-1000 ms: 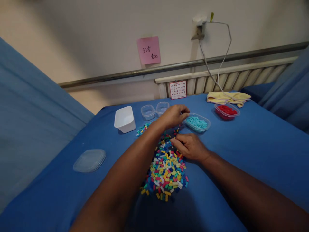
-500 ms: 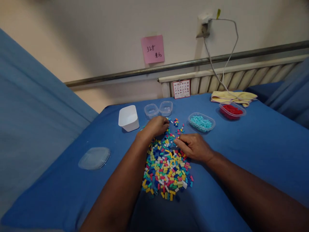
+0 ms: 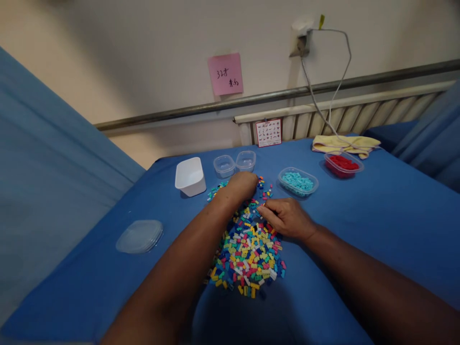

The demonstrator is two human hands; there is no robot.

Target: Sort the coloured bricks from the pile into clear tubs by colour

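— Where are the small bricks point(image 3: 251, 251)?
— In a loose, mixed-colour heap on the blue sheet point(image 3: 359, 230), straight in front of the person, presumably so both hands can reach it

— And the hands?
— The left hand point(image 3: 243, 184) bends down over the far end of the heap; its fingertips are hidden, so I cannot tell whether they pinch anything. The right hand point(image 3: 289, 218) sits low at the heap's right edge, fingers curled in and thumb lying against them; whether a brick is between them I cannot tell

— Why do the turquoise pieces point(image 3: 296, 182) lie apart from the red pieces point(image 3: 343, 163)?
— Each lot has its own clear tub, likely to keep the colours unmixed

— What else is around?
— Two small clear containers point(image 3: 224, 171) and a white box point(image 3: 193, 187) stand beyond the heap, and clear lids point(image 3: 140, 236) lie well off to the left

— Anything in the way?
— The left forearm point(image 3: 179, 268) hides part of the heap's left side, and a cable point(image 3: 316, 105) trails onto a yellow cloth point(image 3: 323, 144) at the back
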